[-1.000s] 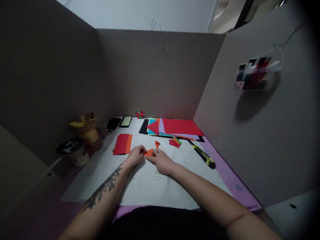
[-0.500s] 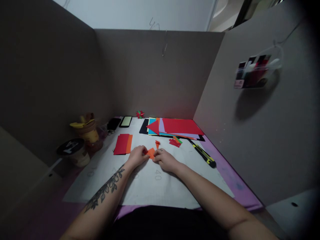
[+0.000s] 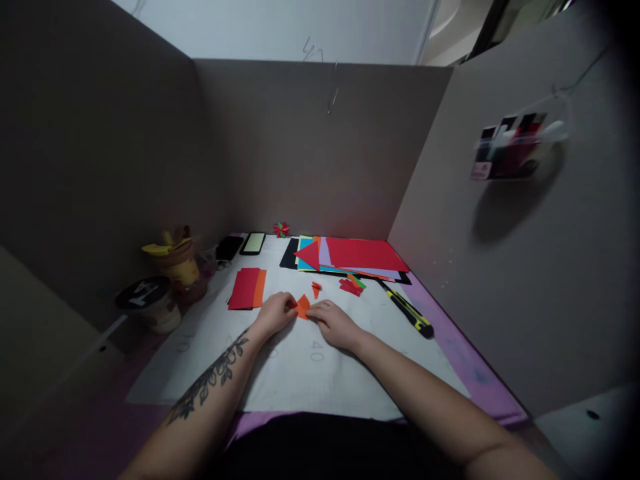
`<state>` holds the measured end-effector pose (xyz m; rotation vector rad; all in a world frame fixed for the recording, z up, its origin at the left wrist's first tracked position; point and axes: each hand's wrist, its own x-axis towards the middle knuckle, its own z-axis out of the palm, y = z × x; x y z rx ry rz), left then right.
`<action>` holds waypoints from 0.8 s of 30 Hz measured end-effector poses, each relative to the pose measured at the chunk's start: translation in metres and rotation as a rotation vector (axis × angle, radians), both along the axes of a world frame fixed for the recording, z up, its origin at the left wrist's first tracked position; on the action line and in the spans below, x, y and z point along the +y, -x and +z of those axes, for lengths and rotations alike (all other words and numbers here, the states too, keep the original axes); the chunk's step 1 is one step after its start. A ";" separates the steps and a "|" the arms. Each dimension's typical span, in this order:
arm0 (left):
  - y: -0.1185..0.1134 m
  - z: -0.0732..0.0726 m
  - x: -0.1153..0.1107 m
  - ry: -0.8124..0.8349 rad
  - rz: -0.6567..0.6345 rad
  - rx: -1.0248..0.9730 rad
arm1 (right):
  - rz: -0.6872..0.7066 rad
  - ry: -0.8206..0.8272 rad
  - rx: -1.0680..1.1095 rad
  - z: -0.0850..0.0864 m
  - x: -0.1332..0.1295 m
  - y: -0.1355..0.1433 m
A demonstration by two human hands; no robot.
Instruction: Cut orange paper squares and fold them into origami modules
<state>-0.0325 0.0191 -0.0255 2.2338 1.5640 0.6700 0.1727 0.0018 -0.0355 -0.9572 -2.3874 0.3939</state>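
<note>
A small piece of orange paper (image 3: 303,307) lies on the white mat between my hands. My left hand (image 3: 278,312) is closed at its left edge, the fingers and thumb pinching it. From the other side my right hand (image 3: 333,323) holds the paper's right edge between thumb and fingers. Just beyond the fingertips sits a small folded orange paper piece (image 3: 316,289). Red and orange paper rectangles (image 3: 244,289) are stacked to the left of my left hand. Several red, green and orange paper strips (image 3: 352,286) lie past my right hand.
Large coloured sheets (image 3: 367,255) are piled at the back. A yellow and black utility knife (image 3: 410,313) lies at right. A phone (image 3: 253,243), a red-green paper flower (image 3: 281,229), a tub (image 3: 149,303) and a tool pot (image 3: 176,263) stand along the back and left.
The orange paper between my hands now shows a more pointed top, and my right fingers have shifted slightly on its edge. The whole view has moved a little.
</note>
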 end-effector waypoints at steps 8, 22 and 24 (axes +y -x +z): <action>-0.007 0.001 -0.007 -0.079 0.098 -0.406 | -0.184 -0.016 0.425 0.008 0.001 -0.001; -0.020 0.014 -0.024 0.172 -0.110 -0.558 | -0.226 0.105 0.641 0.011 0.002 -0.002; -0.020 0.014 -0.024 0.198 -0.110 -0.570 | -0.192 0.092 0.664 0.012 0.002 -0.002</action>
